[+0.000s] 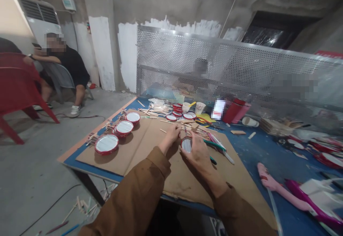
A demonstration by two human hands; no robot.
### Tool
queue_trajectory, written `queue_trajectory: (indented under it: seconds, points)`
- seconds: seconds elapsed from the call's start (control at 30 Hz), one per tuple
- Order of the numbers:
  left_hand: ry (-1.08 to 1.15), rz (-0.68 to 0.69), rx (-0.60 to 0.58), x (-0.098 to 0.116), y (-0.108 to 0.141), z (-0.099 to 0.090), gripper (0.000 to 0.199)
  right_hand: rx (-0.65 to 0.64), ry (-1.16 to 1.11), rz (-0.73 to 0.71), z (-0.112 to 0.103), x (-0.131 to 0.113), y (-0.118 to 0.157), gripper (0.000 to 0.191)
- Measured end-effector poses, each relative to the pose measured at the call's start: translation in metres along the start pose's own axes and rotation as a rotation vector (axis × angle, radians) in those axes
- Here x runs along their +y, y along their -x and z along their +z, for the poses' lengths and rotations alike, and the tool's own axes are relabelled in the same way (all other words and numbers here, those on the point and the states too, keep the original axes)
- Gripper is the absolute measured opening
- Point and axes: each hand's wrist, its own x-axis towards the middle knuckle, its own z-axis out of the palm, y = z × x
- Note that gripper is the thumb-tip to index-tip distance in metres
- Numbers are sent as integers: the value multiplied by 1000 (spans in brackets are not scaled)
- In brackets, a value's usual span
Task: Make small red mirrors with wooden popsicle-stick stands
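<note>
A small round drum-like piece (186,145) with a red rim and a white, shiny face sits on a brown cardboard sheet (139,146), tilted up under my right hand (197,156). Its fingers wrap over the rim. My left hand (170,138) rests on the cardboard just left of the piece, fingers together, holding nothing I can see. Three larger red-rimmed drums (106,144) stand in a row at the left of the sheet. Loose wooden sticks (187,124) lie in a heap beyond my hands, and several marker pens (215,146) lie to the right.
The blue table (257,153) holds paper cups, red bottles, more red-rimmed drums (325,159) and pink and magenta pieces (313,200). A seated person (68,64) is at the left beside a red plastic chair (18,82). Another person sits behind a perforated metal screen (187,60).
</note>
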Motion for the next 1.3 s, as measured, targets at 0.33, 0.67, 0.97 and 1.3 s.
queue_trajectory:
  seconds: [0.33, 0.67, 0.97, 1.3]
  points:
    - [-23, -2, -9, -2, -4, 1, 28, -44, 3, 6, -1, -1, -1, 69]
    - [-12, 14, -12, -6, -4, 1, 25, -63, 10, 13, 0, -1, 0, 69]
    - [20, 6, -17, -3, -2, 1, 24, -27, -36, -44, 7, 4, 0, 72]
    - [-2, -10, -28, -1, -3, 1, 25, -50, -81, -44, 4, 2, 1, 72]
